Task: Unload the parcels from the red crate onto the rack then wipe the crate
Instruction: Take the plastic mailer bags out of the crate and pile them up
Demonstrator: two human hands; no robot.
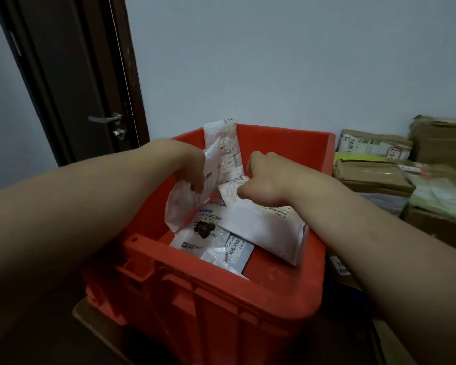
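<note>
Our left fingers (196, 186) are curled round a crumpled white mailer (184, 206), clamped on its upper part so that it hangs upright and clears the crate wall; the right fingers (254, 160) are bent, with the thumb pinching the near corner of a large white mailer (263, 227), which lies tilted with its far end on the right-hand rim; we judge a corner pinch suits so thin and soft a packet. Outward, the left hand (192, 167) and right hand (270, 177) both reach down into the red crate (221, 293), one parcel each, likely to lift two at once. A tall mailer (223, 143) leans against the back wall just behind the left hand; whether that hand holds it too, we cannot tell. Flat labelled packets (203, 234) lie on the crate floor below, so the unloading is far from done and the wiping must wait. To the right stand stacked cardboard boxes (374, 175); a dark door (71, 75) is at the left; the rack is not in view.
</note>
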